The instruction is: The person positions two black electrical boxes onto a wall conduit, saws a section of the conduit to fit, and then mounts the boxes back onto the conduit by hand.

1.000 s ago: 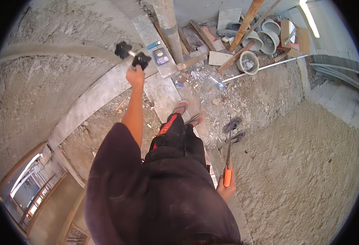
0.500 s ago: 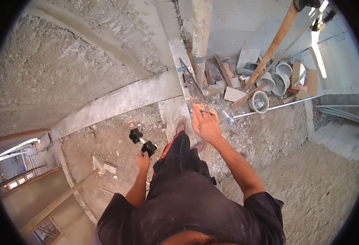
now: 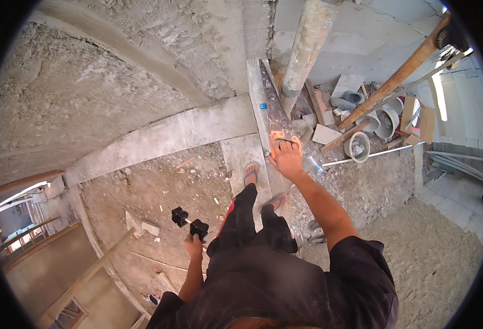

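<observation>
My right hand [image 3: 287, 160] is closed round the orange handle of a hand saw [image 3: 274, 107]. The saw's long, dark, stained blade points away from me, beside a pale upright board edge [image 3: 256, 82] and left of a round post. Low on the left, my left hand [image 3: 194, 247] is closed on a black object with two blocky ends [image 3: 198, 228] joined by a short pale rod. Its fingers are partly hidden behind the nearer block. My sandalled feet [image 3: 251, 174] stand near a pale slab [image 3: 236, 153] below the saw.
Several buckets [image 3: 358, 147], a cardboard box [image 3: 426, 123] and board scraps lie at the far right. A round post [image 3: 307, 52] and a slanting wooden pole [image 3: 395, 71] rise there. A clear plastic bottle [image 3: 317, 165] lies right of my right hand. Rubble covers the ground.
The view has shifted, and the saw with my right hand now appears farther right. Both feet show more fully. My left hand sits slightly lower, still holding the black object.
</observation>
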### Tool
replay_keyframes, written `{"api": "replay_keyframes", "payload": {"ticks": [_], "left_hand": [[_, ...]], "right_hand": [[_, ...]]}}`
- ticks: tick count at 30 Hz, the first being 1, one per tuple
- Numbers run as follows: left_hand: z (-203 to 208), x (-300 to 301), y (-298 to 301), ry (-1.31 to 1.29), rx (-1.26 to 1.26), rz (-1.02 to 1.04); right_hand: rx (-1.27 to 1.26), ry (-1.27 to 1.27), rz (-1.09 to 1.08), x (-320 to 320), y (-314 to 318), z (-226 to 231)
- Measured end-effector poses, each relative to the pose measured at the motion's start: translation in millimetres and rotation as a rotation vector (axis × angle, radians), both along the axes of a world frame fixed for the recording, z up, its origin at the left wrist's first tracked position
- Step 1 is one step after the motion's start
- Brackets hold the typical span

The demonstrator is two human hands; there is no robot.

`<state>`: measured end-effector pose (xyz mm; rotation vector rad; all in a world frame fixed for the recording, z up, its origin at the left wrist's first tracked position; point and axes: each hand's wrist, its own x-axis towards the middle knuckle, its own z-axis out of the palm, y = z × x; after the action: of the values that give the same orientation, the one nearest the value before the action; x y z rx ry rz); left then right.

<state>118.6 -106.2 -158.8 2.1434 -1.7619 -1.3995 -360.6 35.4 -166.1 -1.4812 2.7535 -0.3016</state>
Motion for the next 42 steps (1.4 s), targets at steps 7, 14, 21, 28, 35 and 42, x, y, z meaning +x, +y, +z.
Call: {"api": "replay_keyframes", "payload": {"ticks": [7,14,21,28,35,42], "left_hand": [[17,-51,-14,0.0,0.029,-0.055],[22,-69,-23,0.0,0.031,-0.183],[43,-140,-36,0.138,-0.134,-0.434],[134,-303,47,0.573,-0.181,-0.927],[168,-380,185,0.85,-0.056,-1.36],[180,-401,356,1.076,0.259,-1.71]], "right_hand": [[0.176,-0.121,-0.034,4,11,-23],[0.049,-0.023,-0.042,13,13,-29],[-0.184,-0.313,-0.333,37,33,42],[-0.724,-1.08,-0.737,118,108,138],[-1.179,-0.686,-0.95,142,194,195],[-1.176,-0.03,-1.257,178,377,222]]}}
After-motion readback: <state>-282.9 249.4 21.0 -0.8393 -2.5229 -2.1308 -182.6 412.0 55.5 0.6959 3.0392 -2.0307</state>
